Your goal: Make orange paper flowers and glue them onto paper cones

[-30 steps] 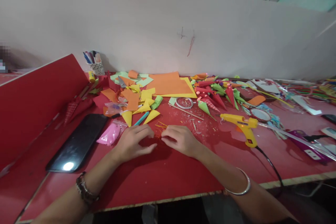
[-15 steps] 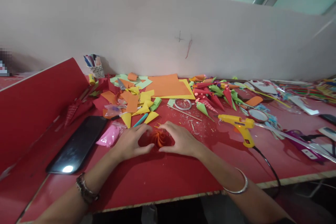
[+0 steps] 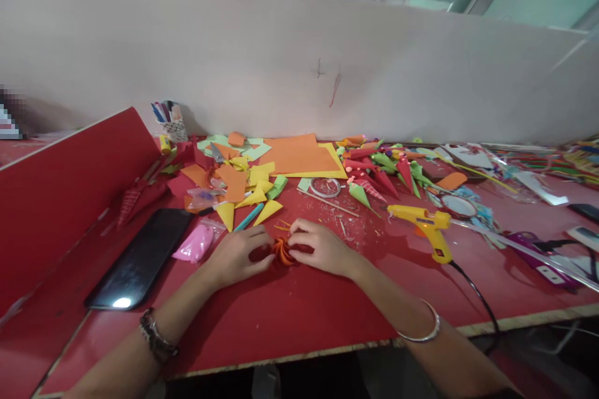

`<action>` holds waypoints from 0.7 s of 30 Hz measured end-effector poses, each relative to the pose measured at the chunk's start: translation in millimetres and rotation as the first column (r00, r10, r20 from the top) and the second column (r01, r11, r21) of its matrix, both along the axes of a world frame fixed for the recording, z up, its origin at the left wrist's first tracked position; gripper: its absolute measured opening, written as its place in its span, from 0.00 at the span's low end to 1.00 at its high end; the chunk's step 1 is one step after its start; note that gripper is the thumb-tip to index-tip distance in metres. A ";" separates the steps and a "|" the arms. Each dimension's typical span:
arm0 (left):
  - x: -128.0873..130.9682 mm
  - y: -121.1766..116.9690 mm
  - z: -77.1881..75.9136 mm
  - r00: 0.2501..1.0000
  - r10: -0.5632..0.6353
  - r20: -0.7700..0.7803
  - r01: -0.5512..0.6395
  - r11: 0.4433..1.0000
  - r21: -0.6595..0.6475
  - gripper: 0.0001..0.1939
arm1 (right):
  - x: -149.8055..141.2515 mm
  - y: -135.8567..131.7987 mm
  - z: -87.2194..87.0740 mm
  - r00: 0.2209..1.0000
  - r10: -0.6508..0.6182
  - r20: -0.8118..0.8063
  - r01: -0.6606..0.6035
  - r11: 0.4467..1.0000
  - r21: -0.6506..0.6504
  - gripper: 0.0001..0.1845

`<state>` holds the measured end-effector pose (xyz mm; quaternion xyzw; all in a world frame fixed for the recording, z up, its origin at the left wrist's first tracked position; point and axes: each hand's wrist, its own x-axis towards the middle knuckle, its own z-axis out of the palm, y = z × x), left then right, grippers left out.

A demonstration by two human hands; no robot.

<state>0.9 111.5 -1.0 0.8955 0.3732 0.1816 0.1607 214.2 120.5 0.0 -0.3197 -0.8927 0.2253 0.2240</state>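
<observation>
A small orange paper swirl, ribbed with curved folds, lies on the red tabletop between my hands. From the left, my left hand closes its thumb and fingertips on the swirl's side. On the opposite side, my right hand presses its bent fingers and thumb against it. Thin orange strips lie just behind the swirl. Yellow paper cones and a teal pen-like stick are beyond my left fingers.
A yellow glue gun with a black cord rests at right. To the left are a black phone and a pink bag. Orange sheets, paper cones and a tape ring lie behind. A pale partition borders the table.
Both my hands have moved inward, their fingers going from spread around the orange paper swirl to closed against its sides. The swirl stays at about the same spot.
</observation>
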 end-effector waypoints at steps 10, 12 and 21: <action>4.2 1.6 -11.9 0.995 0.049 -0.090 -0.038 0.992 0.121 0.11 | -4.1 3.0 -8.5 1.000 -0.008 -0.004 0.008 1.000 0.022 0.09; 3.7 2.6 -11.8 0.996 0.021 -0.091 -0.009 0.992 0.129 0.12 | -4.7 3.3 -8.7 1.000 -0.007 -0.001 0.007 1.000 0.026 0.09; 3.8 4.1 -14.4 0.998 -0.003 -0.064 0.012 0.990 0.144 0.13 | -5.2 3.1 -8.6 1.000 -0.010 -0.003 0.010 0.999 0.037 0.09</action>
